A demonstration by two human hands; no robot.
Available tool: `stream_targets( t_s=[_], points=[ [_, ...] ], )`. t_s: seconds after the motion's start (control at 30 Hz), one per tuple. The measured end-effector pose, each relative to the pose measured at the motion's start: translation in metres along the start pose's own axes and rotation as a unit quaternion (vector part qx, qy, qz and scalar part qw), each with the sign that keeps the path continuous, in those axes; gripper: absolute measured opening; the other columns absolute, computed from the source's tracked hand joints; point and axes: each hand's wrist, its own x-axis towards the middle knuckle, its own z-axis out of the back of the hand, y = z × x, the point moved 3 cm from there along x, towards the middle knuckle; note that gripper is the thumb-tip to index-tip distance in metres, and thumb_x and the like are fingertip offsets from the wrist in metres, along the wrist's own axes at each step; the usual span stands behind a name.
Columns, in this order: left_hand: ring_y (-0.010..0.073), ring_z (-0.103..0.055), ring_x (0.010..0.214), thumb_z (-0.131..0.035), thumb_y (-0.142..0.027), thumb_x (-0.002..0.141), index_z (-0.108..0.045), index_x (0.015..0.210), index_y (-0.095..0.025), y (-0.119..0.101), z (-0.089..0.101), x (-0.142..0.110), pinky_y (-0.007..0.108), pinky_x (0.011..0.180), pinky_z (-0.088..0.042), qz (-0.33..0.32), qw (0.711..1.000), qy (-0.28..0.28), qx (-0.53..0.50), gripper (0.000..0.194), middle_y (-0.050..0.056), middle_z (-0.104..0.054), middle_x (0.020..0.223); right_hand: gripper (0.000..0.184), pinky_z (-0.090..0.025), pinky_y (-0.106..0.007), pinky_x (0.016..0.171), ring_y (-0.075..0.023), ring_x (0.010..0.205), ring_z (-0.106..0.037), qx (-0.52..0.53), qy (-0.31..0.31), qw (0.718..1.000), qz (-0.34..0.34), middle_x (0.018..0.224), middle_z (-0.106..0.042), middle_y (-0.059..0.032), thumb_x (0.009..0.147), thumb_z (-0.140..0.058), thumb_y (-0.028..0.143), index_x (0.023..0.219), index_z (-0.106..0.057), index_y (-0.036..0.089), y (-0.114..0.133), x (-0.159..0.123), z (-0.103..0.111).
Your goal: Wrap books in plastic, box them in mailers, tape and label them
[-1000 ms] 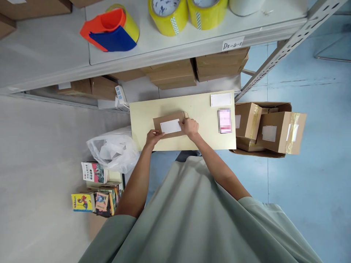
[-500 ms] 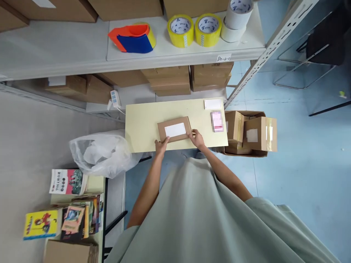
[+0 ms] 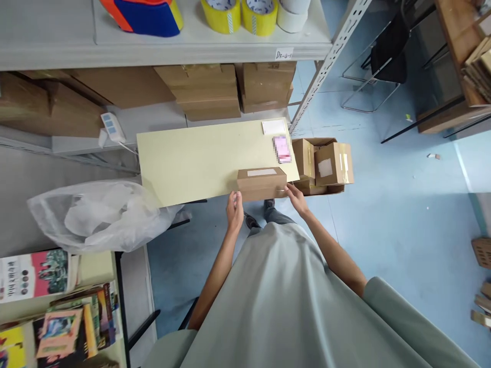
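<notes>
A small brown cardboard box (image 3: 258,193) is at the front edge of the pale yellow table (image 3: 184,158), tilted so that one long side faces me. A white label (image 3: 261,173) shows on its upper face. My left hand (image 3: 235,212) grips the box at its lower left corner, with the fingers partly hidden. At the right end, my right hand (image 3: 297,198) has its fingers closed on the box's edge. Beyond it on the table lie a pink printed slip (image 3: 282,149) and a white paper (image 3: 273,127).
Right of the table stands an open carton (image 3: 339,189) with several taped boxes. A clear plastic bag (image 3: 107,214) bulges at the left, near stacked books (image 3: 76,317). A metal shelf (image 3: 215,53) with yellow tape rolls (image 3: 221,18) spans the back; a power strip (image 3: 113,128) lies below.
The box has moved right and towards me, and has tipped so its long side shows. Both hands moved with it. The camera view has shifted to the right.
</notes>
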Motion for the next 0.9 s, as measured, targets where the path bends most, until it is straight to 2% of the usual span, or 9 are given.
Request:
stream_targets(
  t_s=[0.13, 0.3, 0.37, 0.43, 0.5, 0.57, 0.67, 0.77, 0.9],
  points=[
    [0.0313, -0.058, 0.157, -0.053, -0.054, 0.112, -0.067, 0.148, -0.018, -0.012, -0.016, -0.004, 0.044, 0.129, -0.047, -0.030, 0.999, 0.033, 0.015, 0.052, 0.019, -0.063, 0.165, 0.056, -0.049, -0.045, 0.130, -0.0330, 0.155, -0.062, -0.003, -0.012, 1.000, -0.026, 0.158, -0.071, -0.0126, 0.103, -0.067, 0.055, 0.146, -0.075, 0.020, -0.002, 0.003, 0.015],
    [0.0343, -0.061, 0.152, -0.060, -0.060, 0.108, -0.073, 0.139, -0.020, -0.017, -0.023, -0.010, 0.044, 0.123, -0.053, -0.042, 0.998, 0.007, 0.056, 0.052, 0.019, -0.067, 0.159, 0.055, -0.052, -0.042, 0.127, -0.0295, 0.148, -0.068, 0.007, 0.048, 0.999, -0.005, 0.156, -0.073, -0.0098, 0.105, -0.065, 0.046, 0.152, -0.072, 0.018, -0.005, 0.010, 0.025],
    [0.0343, -0.063, 0.149, -0.062, -0.064, 0.105, -0.076, 0.134, -0.022, -0.022, -0.033, -0.016, 0.043, 0.121, -0.054, -0.066, 0.995, -0.010, 0.075, 0.053, 0.018, -0.069, 0.154, 0.052, -0.053, -0.043, 0.126, -0.0298, 0.146, -0.070, 0.023, 0.069, 0.997, 0.020, 0.154, -0.075, -0.0083, 0.105, -0.065, 0.048, 0.148, -0.075, 0.020, -0.007, 0.012, 0.039],
    [0.0338, -0.064, 0.146, -0.062, -0.067, 0.104, -0.076, 0.132, -0.024, -0.028, -0.052, -0.022, 0.043, 0.121, -0.054, -0.096, 0.991, -0.015, 0.090, 0.053, 0.017, -0.071, 0.151, 0.049, -0.054, -0.045, 0.124, -0.0317, 0.145, -0.070, 0.029, 0.073, 0.997, 0.021, 0.149, -0.078, -0.0074, 0.104, -0.066, 0.051, 0.141, -0.079, 0.022, -0.012, 0.014, 0.062],
    [0.0342, -0.066, 0.144, -0.063, -0.067, 0.103, -0.076, 0.133, -0.025, -0.037, -0.080, -0.029, 0.044, 0.120, -0.055, -0.114, 0.988, -0.009, 0.107, 0.053, 0.017, -0.070, 0.150, 0.048, -0.056, -0.046, 0.122, -0.0337, 0.143, -0.072, 0.029, 0.069, 0.997, -0.001, 0.142, -0.081, -0.0077, 0.102, -0.068, 0.056, 0.133, -0.084, 0.023, -0.022, 0.016, 0.094],
    [0.0357, -0.066, 0.142, -0.063, -0.066, 0.102, -0.075, 0.134, -0.023, -0.048, -0.116, -0.036, 0.046, 0.120, -0.055, -0.131, 0.982, 0.003, 0.133, 0.055, 0.018, -0.071, 0.148, 0.050, -0.057, -0.045, 0.120, -0.0346, 0.140, -0.073, 0.032, 0.074, 0.996, -0.025, 0.136, -0.084, -0.0075, 0.100, -0.069, 0.062, 0.124, -0.087, 0.023, -0.037, 0.018, 0.132],
    [0.0376, -0.066, 0.139, -0.063, -0.063, 0.103, -0.076, 0.135, -0.021, -0.065, -0.180, -0.049, 0.050, 0.123, -0.053, -0.160, 0.968, 0.037, 0.191, 0.054, 0.020, -0.072, 0.140, 0.051, -0.059, -0.045, 0.116, -0.0364, 0.132, -0.077, 0.044, 0.078, 0.994, -0.063, 0.125, -0.087, -0.0067, 0.095, -0.072, 0.067, 0.112, -0.089, 0.022, -0.069, 0.022, 0.195],
    [0.0391, -0.067, 0.137, -0.063, -0.058, 0.104, -0.076, 0.136, -0.021, -0.080, -0.250, -0.061, 0.053, 0.126, -0.049, -0.172, 0.951, 0.080, 0.246, 0.051, 0.020, -0.073, 0.135, 0.047, -0.062, -0.047, 0.111, -0.0363, 0.123, -0.080, 0.054, 0.063, 0.988, -0.133, 0.115, -0.089, -0.0070, 0.091, -0.077, 0.066, 0.102, -0.090, 0.022, -0.108, 0.024, 0.255],
    [0.0410, -0.063, 0.142, -0.065, -0.051, 0.103, -0.075, 0.137, -0.022, -0.095, -0.337, -0.064, 0.055, 0.130, -0.044, -0.184, 0.931, 0.143, 0.280, 0.045, 0.020, -0.071, 0.141, 0.045, -0.062, -0.048, 0.113, -0.0334, 0.122, -0.080, 0.107, 0.045, 0.967, -0.227, 0.115, -0.088, -0.0098, 0.091, -0.078, 0.062, 0.107, -0.089, 0.021, -0.153, 0.020, 0.308]
  ],
)
